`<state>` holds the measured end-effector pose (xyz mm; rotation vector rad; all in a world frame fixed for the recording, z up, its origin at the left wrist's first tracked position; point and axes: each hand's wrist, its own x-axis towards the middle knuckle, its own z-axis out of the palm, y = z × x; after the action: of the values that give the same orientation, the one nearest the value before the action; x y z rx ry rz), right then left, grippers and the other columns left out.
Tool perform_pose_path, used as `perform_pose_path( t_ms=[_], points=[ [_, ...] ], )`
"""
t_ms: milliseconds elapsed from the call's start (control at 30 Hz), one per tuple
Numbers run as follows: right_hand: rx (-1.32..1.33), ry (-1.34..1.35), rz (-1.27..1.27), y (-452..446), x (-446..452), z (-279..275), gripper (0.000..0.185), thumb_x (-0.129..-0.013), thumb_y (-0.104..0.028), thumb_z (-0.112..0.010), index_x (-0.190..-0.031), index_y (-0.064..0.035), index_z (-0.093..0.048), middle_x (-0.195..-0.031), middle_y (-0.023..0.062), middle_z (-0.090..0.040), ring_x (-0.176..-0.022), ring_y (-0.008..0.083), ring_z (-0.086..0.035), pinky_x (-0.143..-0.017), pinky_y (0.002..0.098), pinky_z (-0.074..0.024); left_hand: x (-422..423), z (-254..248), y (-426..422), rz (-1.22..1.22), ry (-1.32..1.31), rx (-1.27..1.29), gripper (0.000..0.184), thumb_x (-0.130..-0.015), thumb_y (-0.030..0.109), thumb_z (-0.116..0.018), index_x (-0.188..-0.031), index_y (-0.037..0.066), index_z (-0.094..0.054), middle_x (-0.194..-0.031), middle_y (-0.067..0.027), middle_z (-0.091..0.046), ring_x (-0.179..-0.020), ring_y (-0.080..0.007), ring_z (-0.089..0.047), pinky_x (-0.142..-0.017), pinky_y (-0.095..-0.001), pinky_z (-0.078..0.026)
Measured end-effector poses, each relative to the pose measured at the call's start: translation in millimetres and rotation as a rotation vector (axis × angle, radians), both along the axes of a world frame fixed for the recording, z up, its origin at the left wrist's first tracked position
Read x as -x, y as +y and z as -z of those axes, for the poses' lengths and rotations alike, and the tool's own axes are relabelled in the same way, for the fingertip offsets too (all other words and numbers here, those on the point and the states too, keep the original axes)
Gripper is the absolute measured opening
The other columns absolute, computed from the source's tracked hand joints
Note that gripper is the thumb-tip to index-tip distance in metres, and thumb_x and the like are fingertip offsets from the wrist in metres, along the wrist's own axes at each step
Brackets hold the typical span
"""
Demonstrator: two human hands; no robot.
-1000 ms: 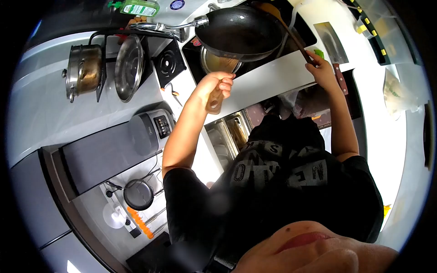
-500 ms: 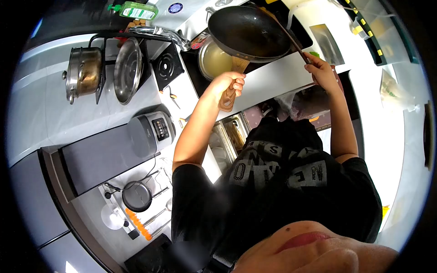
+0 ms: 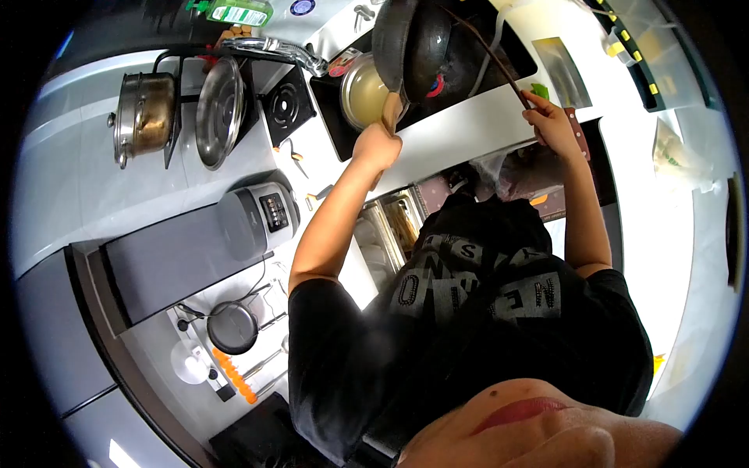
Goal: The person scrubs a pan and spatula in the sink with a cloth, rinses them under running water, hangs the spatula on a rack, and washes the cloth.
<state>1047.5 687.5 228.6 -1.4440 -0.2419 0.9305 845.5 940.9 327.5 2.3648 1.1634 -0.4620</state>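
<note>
My left hand [image 3: 378, 147] grips the wooden handle [image 3: 391, 111] of a dark wok [image 3: 425, 54]. The wok is tipped steeply to the left, its dark outer bottom turned to the right. Below and left of it, a metal pot [image 3: 367, 92] of pale yellowish liquid sits in the black sink [image 3: 331, 125]. Closed around the near end of a long thin dark brown stick [image 3: 491, 54] is my right hand [image 3: 551, 125]. The stick's far end lies close to the wok's right side; its tip is hard to make out.
The chrome faucet [image 3: 300, 56] reaches in beside the pot. On the left stand a steel pot [image 3: 147, 113] and a lid [image 3: 220, 113] on a rack. A grey appliance [image 3: 261, 218] sits farther down. An open drawer [image 3: 394, 226] lies in front of my body.
The wok has swung left and tipped from facing upward to nearly on edge. My left wrist has turned with the handle. My right hand has hardly moved.
</note>
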Motion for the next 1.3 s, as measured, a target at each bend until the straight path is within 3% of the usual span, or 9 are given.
perform_pose_path(
  t_ms=[133, 300, 567, 833, 867, 900, 1000, 1300],
  points=[
    [0.058, -0.031, -0.01, 1, 0, 6, 0.043, -0.079, -0.008, -0.057, -0.121, -0.0045, -0.05, -0.065, -0.0026, -0.046, -0.039, 0.0044, -0.037, -0.035, 0.0192, -0.0278, 10, 0, -2, 0.092, 0.122, -0.26, 0.029, -0.071, 0.016, -0.05, -0.091, -0.005, -0.053, -0.087, -0.0241, -0.061, -0.086, -0.0348, -0.061, -0.074, -0.0424, -0.048],
    [0.143, -0.048, -0.05, 4, 3, 0, 0.044, -0.077, -0.01, -0.058, -0.12, -0.0048, -0.051, -0.067, 0.0008, -0.05, -0.041, 0.0055, -0.039, -0.036, 0.0212, -0.0288, 17, -4, -3, 0.104, 0.162, -0.313, 0.034, -0.073, 0.015, -0.048, -0.101, -0.004, -0.043, -0.086, -0.0248, -0.061, -0.082, -0.0376, -0.06, -0.072, -0.0445, -0.048],
    [0.163, -0.042, -0.064, 6, -4, 19, 0.044, -0.079, -0.009, -0.057, -0.122, -0.0028, -0.049, -0.065, 0.0001, -0.05, -0.036, 0.0053, -0.037, -0.033, 0.0209, -0.0271, 22, -24, -17, -0.031, 0.026, -0.202, 0.033, -0.072, 0.015, -0.052, -0.098, -0.003, -0.047, -0.084, -0.0235, -0.061, -0.081, -0.0375, -0.059, -0.073, -0.0436, -0.047],
    [0.152, -0.018, -0.092, 8, -6, 13, 0.045, -0.078, -0.007, -0.056, -0.122, -0.0034, -0.049, -0.063, -0.0003, -0.049, -0.037, 0.0049, -0.038, -0.033, 0.0208, -0.0278, 43, -6, -25, -0.118, -0.206, -0.094, 0.036, -0.07, 0.018, -0.057, -0.098, -0.005, -0.05, -0.081, -0.0252, -0.059, -0.079, -0.0399, -0.057, -0.071, -0.0439, -0.045],
    [0.17, -0.035, -0.096, 8, -5, 10, 0.044, -0.078, -0.007, -0.055, -0.122, -0.0035, -0.049, -0.063, -0.0006, -0.049, -0.037, 0.0049, -0.038, -0.033, 0.0208, -0.0278, 48, 0, -25, -0.112, -0.276, -0.087, 0.035, -0.071, 0.018, -0.057, -0.096, -0.005, -0.051, -0.078, -0.0255, -0.059, -0.071, -0.0359, -0.059, -0.064, -0.0407, -0.046],
    [0.184, -0.051, -0.107, 11, -3, 7, 0.044, -0.078, -0.007, -0.055, -0.122, -0.0035, -0.049, -0.063, -0.0008, -0.049, -0.037, 0.0048, -0.038, -0.032, 0.0208, -0.0278, 48, -3, -27, -0.187, -0.312, 0.065, 0.029, -0.075, 0.013, -0.056, -0.098, -0.004, -0.049, -0.068, -0.0183, -0.057, -0.053, -0.0257, -0.057, -0.05, -0.0351, -0.045],
    [0.124, -0.058, -0.066, 11, -1, 11, 0.044, -0.079, -0.007, -0.054, -0.123, -0.0035, -0.048, -0.06, -0.002, -0.047, -0.036, 0.0046, -0.037, -0.032, 0.0206, -0.0274, 47, -13, -37, -0.474, -0.538, 0.577, 0.017, -0.079, 0.003, -0.054, -0.094, 0.0, -0.045, -0.058, -0.0008, -0.043, -0.041, -0.0093, -0.04, -0.037, -0.0248, -0.035],
    [0.032, -0.104, 0.018, -1, 2, -9, 0.042, -0.081, -0.008, -0.05, -0.123, -0.0069, -0.049, -0.064, -0.0027, -0.048, -0.038, 0.0037, -0.036, -0.037, 0.0173, -0.0286, 81, -33, -45, -0.51, -0.632, 0.918, 0.015, -0.08, 0.005, -0.054, -0.089, 0.003, -0.042, -0.06, -0.0016, -0.045, -0.042, -0.0088, -0.042, -0.037, -0.0238, -0.037]
  ],
)
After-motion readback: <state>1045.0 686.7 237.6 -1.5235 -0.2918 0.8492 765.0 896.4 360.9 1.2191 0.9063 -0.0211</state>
